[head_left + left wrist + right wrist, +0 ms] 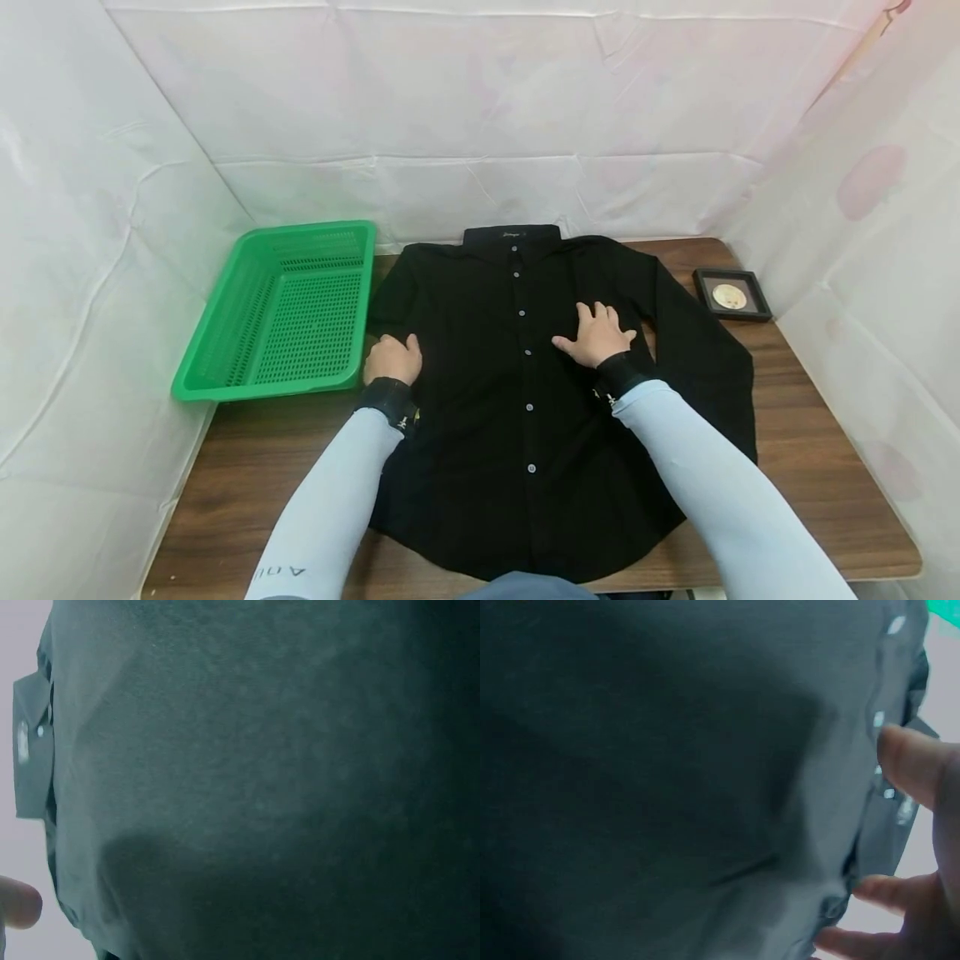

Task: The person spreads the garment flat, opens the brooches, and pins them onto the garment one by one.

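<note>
A black button-up shirt (pixel 480 400) lies front side up, with its collar (pixel 512 237) at the far end. My right hand (pixel 597 335) spreads its fingers over the chest, right of the button row; the right wrist view shows the thumb (pixel 911 761) and two fingers above the cloth. Along the shirt's left edge is my left hand (pixel 393 360), thumb apart and the other fingers bent downward. Whether those fingers hold cloth is hidden. In the left wrist view, a single fingertip (pixel 19 902) shows beside dark fabric (pixel 225 765).
A green plastic basket (pixel 318 387) stands on the left, close to my left hand. At the back right lies a small black frame (pixel 761 296) with a round pale disc. White sheeting (pixel 480 100) surrounds the wooden table (pixel 255 475).
</note>
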A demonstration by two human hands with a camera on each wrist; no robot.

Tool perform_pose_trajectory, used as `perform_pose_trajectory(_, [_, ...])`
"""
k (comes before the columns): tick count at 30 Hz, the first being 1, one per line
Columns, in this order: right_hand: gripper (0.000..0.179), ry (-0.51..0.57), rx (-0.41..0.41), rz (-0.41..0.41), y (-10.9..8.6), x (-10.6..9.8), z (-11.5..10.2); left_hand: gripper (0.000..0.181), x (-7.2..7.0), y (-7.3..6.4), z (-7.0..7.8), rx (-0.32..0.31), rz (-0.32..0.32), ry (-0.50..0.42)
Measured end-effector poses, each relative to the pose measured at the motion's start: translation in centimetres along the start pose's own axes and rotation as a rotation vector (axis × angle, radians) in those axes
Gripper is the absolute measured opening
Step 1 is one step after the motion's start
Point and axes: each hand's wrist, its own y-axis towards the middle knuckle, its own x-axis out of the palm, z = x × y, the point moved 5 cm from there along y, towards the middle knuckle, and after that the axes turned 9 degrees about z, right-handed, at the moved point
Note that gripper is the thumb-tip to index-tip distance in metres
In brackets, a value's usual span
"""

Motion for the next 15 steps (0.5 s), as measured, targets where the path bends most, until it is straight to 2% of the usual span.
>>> perform_pose_trajectory(4, [0.086,-0.014,0.066,-0.022,0.6,1.2,1.2,0.054,0.2,0.7,-0.7,-0.079,-0.018,-0.107])
perform_pose_trajectory(8, [0.090,-0.005,0.125,-0.090,0.8,2.4,2.2,0.050,0.7,1.6,-1.1,-0.102,-0.031,-0.170])
perform_pose_trajectory(10, [0.090,0.005,0.142,-0.112,0.9,2.9,2.4,0.052,1.0,2.0,-1.1,-0.088,-0.045,-0.155])
perform_pose_trajectory(15, [0.091,-0.009,0.156,-0.130,1.0,3.5,2.5,0.062,1.3,2.2,-0.9,-0.053,-0.091,-0.023])
